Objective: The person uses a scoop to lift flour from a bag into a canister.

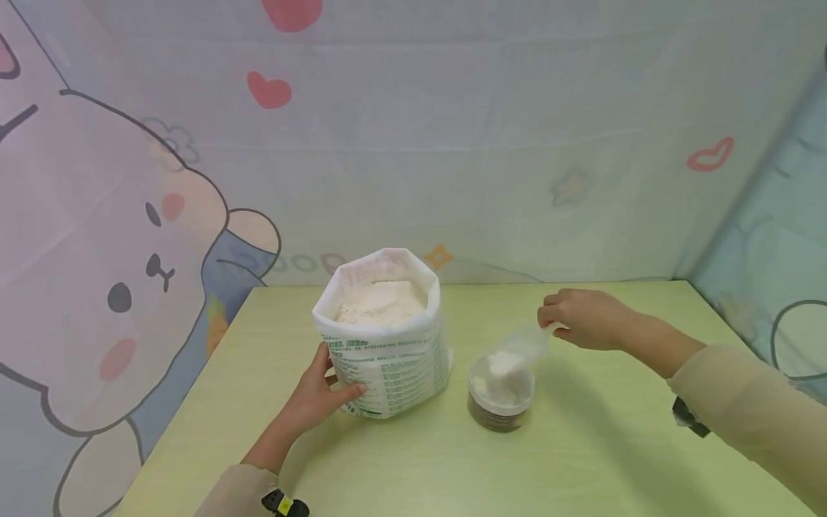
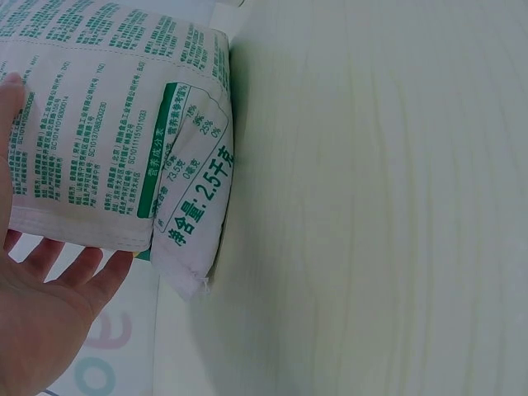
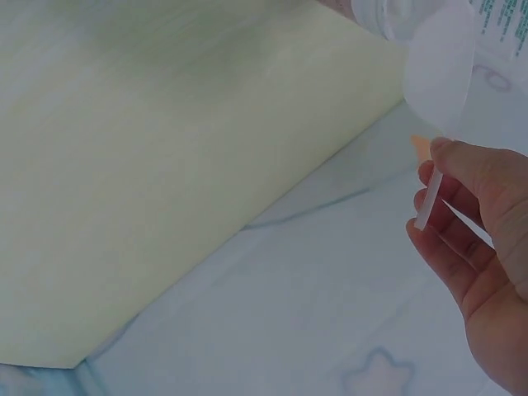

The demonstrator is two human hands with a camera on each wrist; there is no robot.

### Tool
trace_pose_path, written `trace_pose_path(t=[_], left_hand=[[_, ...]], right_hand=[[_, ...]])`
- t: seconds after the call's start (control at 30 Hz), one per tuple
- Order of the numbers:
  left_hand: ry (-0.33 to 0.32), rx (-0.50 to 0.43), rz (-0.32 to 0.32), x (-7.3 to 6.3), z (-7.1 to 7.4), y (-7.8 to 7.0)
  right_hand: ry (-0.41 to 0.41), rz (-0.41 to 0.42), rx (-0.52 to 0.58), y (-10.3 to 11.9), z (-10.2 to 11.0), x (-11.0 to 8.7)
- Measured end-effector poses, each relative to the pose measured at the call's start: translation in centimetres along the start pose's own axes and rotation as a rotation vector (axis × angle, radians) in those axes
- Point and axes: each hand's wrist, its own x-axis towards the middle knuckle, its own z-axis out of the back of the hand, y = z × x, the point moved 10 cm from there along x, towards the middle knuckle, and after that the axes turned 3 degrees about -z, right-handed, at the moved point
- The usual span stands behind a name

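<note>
A white bag with green print (image 1: pixel 403 370), its top rolled open, stands on the table full of pale flour (image 1: pixel 384 300). My left hand (image 1: pixel 313 398) holds its lower left side, thumb on the front and fingers round the edge; the left wrist view shows those fingers (image 2: pixel 103 276) along the bag's far side. Farther right, my right hand (image 1: pixel 584 319) pinches the short handle of a translucent plastic scoop (image 3: pixel 440 70). The scoop tilts down over a small round tub (image 1: pixel 500 416), with white flour at its low end. Whitish powder shows inside the tub, partly hidden by the scoop.
The pale yellow-green table (image 1: pixel 388 474) ends at a hanging cloth (image 1: pixel 452 179) printed with hearts and a rabbit. Another cloth panel (image 1: pixel 788 273) borders the right side. The tub stands just right of the bag, a narrow gap between them.
</note>
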Motion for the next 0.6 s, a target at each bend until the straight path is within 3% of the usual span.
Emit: trace_pose_path(t=[0.37, 0.6], left_hand=[[-0.001, -0.002, 0.025, 0.16, 0.03, 0.68], [-0.002, 0.0, 0.024, 0.09, 0.05, 0.5]], right_hand=[[0.009, 0.001, -0.042, 0.43, 0.03, 0.29], [-0.022, 0.049, -0.089, 1.05, 0.19, 0.37]])
